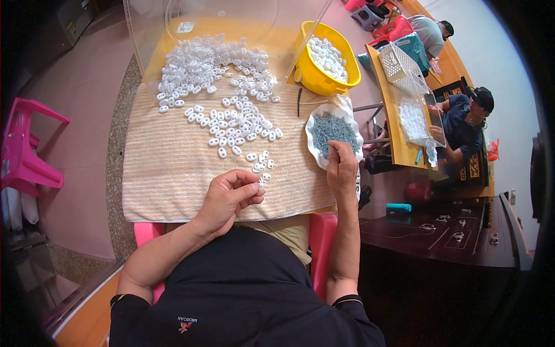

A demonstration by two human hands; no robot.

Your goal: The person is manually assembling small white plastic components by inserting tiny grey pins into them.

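Observation:
My left hand [234, 194] is closed, its thumb and forefinger pinching a small white two-hole piece [265, 177] just above the striped towel. A few similar loose pieces [269, 164] lie just beyond those fingertips. My right hand [343, 165] reaches over a white scalloped bowl [310, 143], its thumb and fingertips pressed together at the heap of small grey parts [333, 128] inside. Whatever is between those fingers is too small to make out. Farther off, many white two-hole pieces [234, 124] are spread over the towel.
A clear plastic bin [222, 17] lies behind a large heap of white pieces [199, 63]. At the back right stands a yellow tub [323, 85] of white parts. A dark thin stick [299, 102] rests on the towel [167, 173]. Two people sit by another table [402, 151] at right.

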